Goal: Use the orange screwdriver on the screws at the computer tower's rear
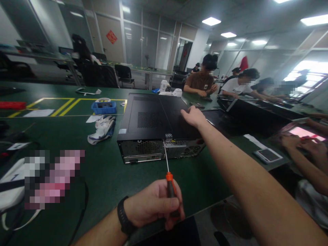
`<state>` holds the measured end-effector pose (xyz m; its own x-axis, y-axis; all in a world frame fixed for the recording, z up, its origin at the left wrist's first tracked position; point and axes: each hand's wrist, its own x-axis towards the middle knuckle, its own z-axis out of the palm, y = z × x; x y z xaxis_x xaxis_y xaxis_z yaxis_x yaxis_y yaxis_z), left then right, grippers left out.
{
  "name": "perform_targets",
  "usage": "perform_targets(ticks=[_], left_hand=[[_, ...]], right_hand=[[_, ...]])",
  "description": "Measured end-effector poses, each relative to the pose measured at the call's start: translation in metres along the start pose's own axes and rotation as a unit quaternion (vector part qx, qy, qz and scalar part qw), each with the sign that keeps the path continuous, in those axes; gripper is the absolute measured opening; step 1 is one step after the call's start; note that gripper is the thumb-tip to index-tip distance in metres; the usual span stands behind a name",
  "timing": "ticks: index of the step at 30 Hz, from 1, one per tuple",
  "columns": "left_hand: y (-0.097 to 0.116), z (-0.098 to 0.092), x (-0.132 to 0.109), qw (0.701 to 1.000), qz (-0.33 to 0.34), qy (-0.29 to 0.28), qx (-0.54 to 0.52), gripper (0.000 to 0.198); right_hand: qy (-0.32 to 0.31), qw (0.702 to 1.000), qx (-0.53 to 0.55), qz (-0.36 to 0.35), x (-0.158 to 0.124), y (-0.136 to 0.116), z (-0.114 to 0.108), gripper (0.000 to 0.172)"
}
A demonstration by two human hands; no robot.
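A black desktop computer case (pixel 153 119) lies flat on the green table (pixel 102 177), its rear panel facing me. My left hand (pixel 153 203), with a black watch on the wrist, is closed round the orange-and-black handle of a screwdriver (pixel 169 181). The thin shaft reaches up to a screw at the top edge of the rear panel. My right hand (pixel 192 117) rests on the case's top cover near its right edge, fingers curled over it.
White gloves (pixel 102 128) and a blue parts bin (pixel 104 107) lie left of the case. A phone (pixel 268 155) sits at the right. Another person's hands (pixel 304 143) work at the right edge. Several people sit at tables behind. A bag lies at lower left.
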<state>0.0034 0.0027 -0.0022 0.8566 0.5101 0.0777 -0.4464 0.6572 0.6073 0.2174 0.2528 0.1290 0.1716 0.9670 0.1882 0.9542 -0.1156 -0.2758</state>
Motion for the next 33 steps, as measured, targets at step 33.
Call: perform_targets(ticks=[33], left_hand=[[0.0005,0.0013,-0.0015,1.000,0.009,-0.008,-0.004,0.034]], right_hand=[[-0.003,1.000,0.002,-0.002,0.0028,0.0010,0.0016,0.065]])
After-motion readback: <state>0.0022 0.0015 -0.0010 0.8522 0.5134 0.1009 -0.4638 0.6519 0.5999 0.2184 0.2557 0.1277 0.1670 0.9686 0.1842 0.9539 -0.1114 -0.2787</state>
